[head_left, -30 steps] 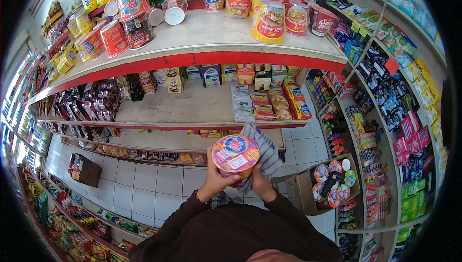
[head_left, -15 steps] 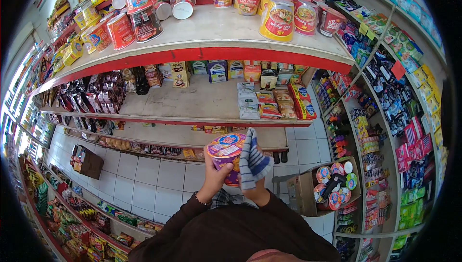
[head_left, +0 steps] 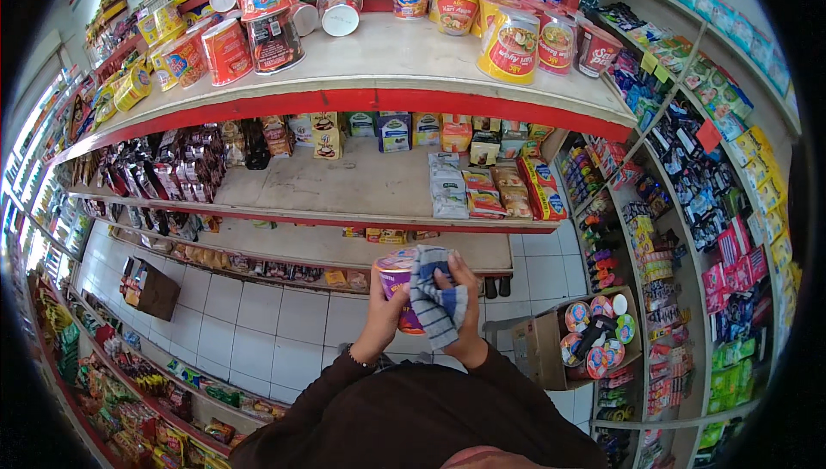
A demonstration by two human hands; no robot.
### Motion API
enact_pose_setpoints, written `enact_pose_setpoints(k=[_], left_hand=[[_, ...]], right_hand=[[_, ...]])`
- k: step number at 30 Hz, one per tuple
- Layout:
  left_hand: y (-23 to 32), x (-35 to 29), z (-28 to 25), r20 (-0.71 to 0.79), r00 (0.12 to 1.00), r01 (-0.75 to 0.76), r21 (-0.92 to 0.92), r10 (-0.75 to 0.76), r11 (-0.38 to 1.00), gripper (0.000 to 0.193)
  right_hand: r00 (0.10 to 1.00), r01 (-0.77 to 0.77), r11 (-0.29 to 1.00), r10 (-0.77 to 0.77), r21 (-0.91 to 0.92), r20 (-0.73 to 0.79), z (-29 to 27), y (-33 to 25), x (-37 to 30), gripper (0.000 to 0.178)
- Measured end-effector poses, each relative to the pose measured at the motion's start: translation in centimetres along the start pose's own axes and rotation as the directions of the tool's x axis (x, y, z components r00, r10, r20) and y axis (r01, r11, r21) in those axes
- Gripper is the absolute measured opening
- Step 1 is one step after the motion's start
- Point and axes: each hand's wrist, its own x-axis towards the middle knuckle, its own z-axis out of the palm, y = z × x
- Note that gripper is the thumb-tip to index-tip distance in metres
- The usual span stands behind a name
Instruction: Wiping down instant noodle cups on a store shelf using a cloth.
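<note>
The striped cloth (head_left: 433, 301) has shifted across the right side of the purple instant-noodle cup (head_left: 399, 295). Near the bottom shelf's (head_left: 297, 242) front edge, the left hand (head_left: 379, 318) grips the cup, lid up, long axis leaning shelfward; the right hand (head_left: 469, 318) clasps the cloth.

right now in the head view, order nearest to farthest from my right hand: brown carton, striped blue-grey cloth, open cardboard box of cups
1. Striped blue-grey cloth: in your right hand
2. Open cardboard box of cups: to its right
3. Brown carton: far left, on the floor
</note>
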Motion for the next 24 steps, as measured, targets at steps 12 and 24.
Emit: enact_pose_setpoints(k=[12,24], left_hand=[[9.2,3.6,-6.1,-0.023,0.971,-0.234,0.121,0.238,0.965,0.057],[13.6,5.0,-15.2,-0.146,0.981,-0.15,-0.145,0.129,0.978,0.057]], right_hand=[[0.942,0.335,0.939,-0.331,-0.073,0.064,9.4,-0.9,0.4,0.035],[0.956,0.231,0.97,-0.24,0.071,0.168,19.1,-4.3,1.7,0.051]])
